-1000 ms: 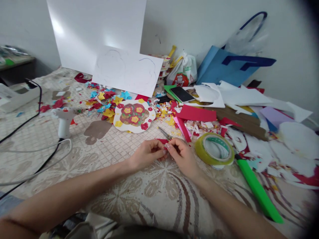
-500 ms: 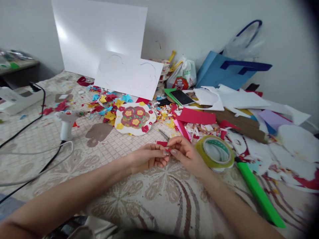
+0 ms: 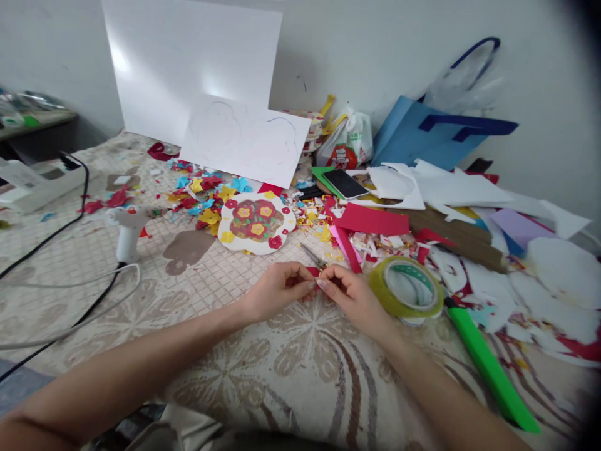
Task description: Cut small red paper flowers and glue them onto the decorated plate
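Observation:
My left hand (image 3: 280, 288) and my right hand (image 3: 350, 293) meet fingertip to fingertip above the patterned cloth. Thumb and forefinger of each are pinched on a tiny red piece (image 3: 318, 285), mostly hidden by the fingers; its material is hard to tell. Just beyond the fingertips lies a pair of small scissors (image 3: 311, 255), handles partly covered by my right hand. A red strip (image 3: 312, 270) shows behind my fingers. Farther back sits a white scalloped plaque (image 3: 226, 220) decorated with yellow and red flowers.
A roll of tape (image 3: 381, 285) and a green cutter (image 3: 493, 363) lie right of my right hand. To the left stands a white glue gun (image 3: 128, 235) with its cable. Colourful scraps, a red sheet (image 3: 373, 218), a phone (image 3: 346, 183) and a blue bag (image 3: 413, 138) fill the back.
My left fingers have curled in closer, and both hands' fingertips now press together, hiding more of the red piece. The view has shifted slightly.

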`<action>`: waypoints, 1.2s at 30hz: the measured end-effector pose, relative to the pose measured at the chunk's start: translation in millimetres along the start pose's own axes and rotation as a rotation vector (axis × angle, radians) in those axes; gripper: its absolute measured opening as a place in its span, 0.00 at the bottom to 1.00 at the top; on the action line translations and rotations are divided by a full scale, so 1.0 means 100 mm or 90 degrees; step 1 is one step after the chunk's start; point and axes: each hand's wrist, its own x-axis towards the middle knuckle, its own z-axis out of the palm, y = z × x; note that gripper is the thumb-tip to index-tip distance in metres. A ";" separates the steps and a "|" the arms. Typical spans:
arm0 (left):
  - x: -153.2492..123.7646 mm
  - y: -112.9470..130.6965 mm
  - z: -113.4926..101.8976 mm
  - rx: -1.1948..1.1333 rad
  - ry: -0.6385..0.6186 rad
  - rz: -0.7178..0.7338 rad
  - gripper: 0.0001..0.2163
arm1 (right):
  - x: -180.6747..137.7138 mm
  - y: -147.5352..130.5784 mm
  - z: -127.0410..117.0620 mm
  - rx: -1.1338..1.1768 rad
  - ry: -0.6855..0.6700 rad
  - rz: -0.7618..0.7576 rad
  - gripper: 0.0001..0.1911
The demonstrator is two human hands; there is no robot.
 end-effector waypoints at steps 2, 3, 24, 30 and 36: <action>0.01 0.00 0.00 -0.033 -0.016 -0.029 0.09 | 0.00 0.02 0.01 0.015 -0.002 0.013 0.09; 0.01 0.00 0.00 -0.051 -0.024 -0.044 0.09 | 0.00 0.02 0.01 0.017 0.002 0.016 0.09; 0.00 -0.02 0.03 -0.315 -0.002 -0.156 0.11 | -0.02 -0.01 0.04 -0.188 0.136 -0.334 0.08; 0.01 -0.05 0.03 -0.354 -0.013 -0.192 0.11 | -0.02 0.00 0.05 -0.174 0.122 -0.310 0.07; 0.01 -0.07 0.04 -0.346 0.000 -0.181 0.11 | -0.03 -0.04 0.07 -0.134 0.122 -0.228 0.05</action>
